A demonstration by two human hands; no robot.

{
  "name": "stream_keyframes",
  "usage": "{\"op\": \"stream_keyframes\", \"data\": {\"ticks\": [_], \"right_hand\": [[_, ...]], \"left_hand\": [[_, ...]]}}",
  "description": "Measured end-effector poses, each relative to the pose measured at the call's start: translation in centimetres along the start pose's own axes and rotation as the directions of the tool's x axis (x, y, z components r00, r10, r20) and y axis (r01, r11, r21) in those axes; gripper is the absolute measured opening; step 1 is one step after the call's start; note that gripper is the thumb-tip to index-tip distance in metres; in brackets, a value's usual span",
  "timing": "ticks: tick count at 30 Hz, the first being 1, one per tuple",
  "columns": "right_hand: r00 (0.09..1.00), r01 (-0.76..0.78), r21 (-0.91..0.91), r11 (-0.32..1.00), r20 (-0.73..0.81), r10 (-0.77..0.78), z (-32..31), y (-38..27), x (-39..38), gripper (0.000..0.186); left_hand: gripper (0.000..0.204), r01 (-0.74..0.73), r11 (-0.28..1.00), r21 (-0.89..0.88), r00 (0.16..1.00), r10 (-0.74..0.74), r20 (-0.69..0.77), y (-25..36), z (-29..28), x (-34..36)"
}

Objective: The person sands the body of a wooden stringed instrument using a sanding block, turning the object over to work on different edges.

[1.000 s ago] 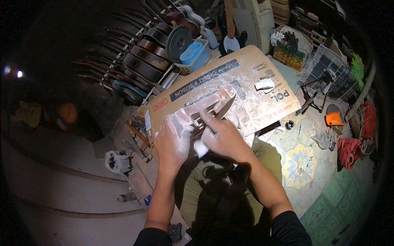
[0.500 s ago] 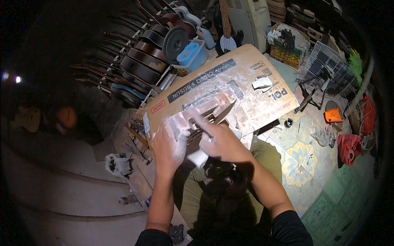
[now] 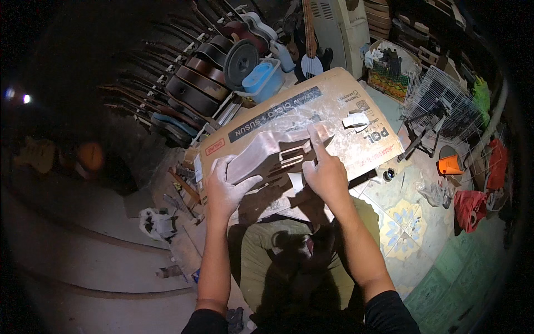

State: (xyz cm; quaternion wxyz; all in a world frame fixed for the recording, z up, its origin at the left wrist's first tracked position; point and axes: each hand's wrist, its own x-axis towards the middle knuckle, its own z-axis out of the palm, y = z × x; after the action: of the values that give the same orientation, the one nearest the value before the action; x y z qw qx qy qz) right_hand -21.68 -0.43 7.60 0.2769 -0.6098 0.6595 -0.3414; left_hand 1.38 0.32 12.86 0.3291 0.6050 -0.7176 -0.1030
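A dusty wooden guitar body (image 3: 261, 151) is held on edge above my lap, its curved pale side turned up and cut-out slots showing on the shaded face. My left hand (image 3: 227, 188), white with dust, grips its left end, thumb on the near face. At the other end my right hand (image 3: 327, 171) holds it, index finger stretched along the edge and thumb on the near side; its other fingers are partly hidden. A white folded piece (image 3: 296, 181) shows below the body, beside my right hand; whether it is sandpaper I cannot tell.
Beneath lies a dust-covered cardboard sheet (image 3: 356, 147) with a white scrap (image 3: 356, 120) on it. Several guitars (image 3: 192, 89) stand in a rack at the far left, near a blue tub (image 3: 261, 80). A wire cage (image 3: 436, 97) and an orange object (image 3: 449, 165) are at the right.
My right hand has moved from a blurred spot over the body's middle to its right end, and the white piece is out of that hand. The body has tilted, showing more of its side.
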Motion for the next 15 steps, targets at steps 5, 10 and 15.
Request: {"op": "stream_keyframes", "data": {"ticks": [5, 10, 15], "right_hand": [[0.998, -0.049, 0.308, 0.950, 0.040, 0.039, 0.4, 3.0, 1.8, 0.079], [0.996, 0.080, 0.602, 0.794, -0.011, -0.092, 0.5, 6.5, 3.5, 0.063], [0.976, -0.130, 0.806, 0.578, 0.208, -0.070, -1.4, 8.9, 3.3, 0.033]], "left_hand": [[0.060, -0.090, 0.887, -0.452, 0.992, 0.041, -0.117, -2.5, 3.4, 0.2], [0.056, -0.036, 0.915, -0.401, 0.999, 0.032, -0.016, -2.3, 4.4, 2.5], [0.051, -0.084, 0.943, -0.321, 0.996, 0.084, -0.012, -0.6, 2.3, 3.3]]}}
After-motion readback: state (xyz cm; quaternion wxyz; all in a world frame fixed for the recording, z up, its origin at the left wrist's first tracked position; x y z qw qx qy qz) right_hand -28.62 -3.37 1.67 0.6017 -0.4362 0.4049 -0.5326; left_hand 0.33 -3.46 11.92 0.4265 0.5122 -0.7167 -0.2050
